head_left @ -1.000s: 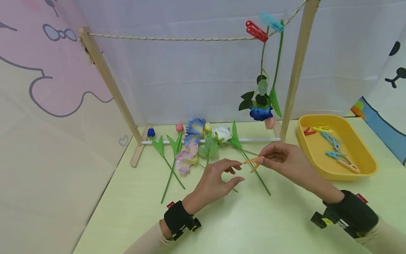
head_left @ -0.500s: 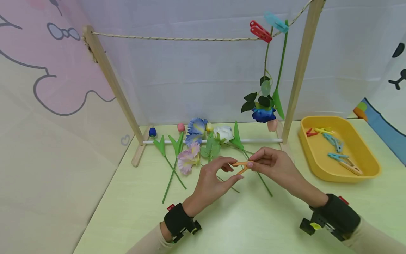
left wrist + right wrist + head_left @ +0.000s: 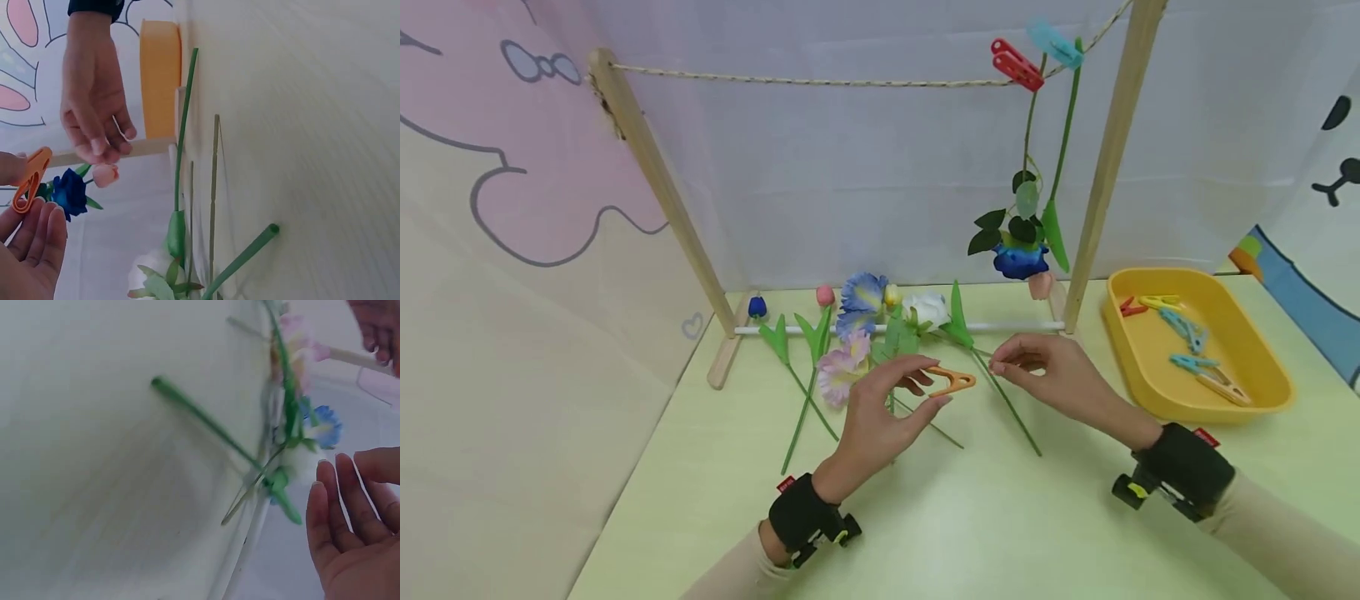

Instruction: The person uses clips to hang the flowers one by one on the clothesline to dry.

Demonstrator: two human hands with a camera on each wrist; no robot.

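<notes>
My left hand pinches the small orange plastic clothes peg above the middle of the pale green surface; right hand beside it, loosely curled, holding nothing. Peg judged light, stiff, springy: grip its handle ends

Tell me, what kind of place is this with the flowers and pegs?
Probably a staged craft or practice table indoors, not a real garden. A small wooden rack holds a rope with fake flowers pegged up, a yellow tray holds clothes pegs, and cartoon-printed cloth walls surround it.
</notes>
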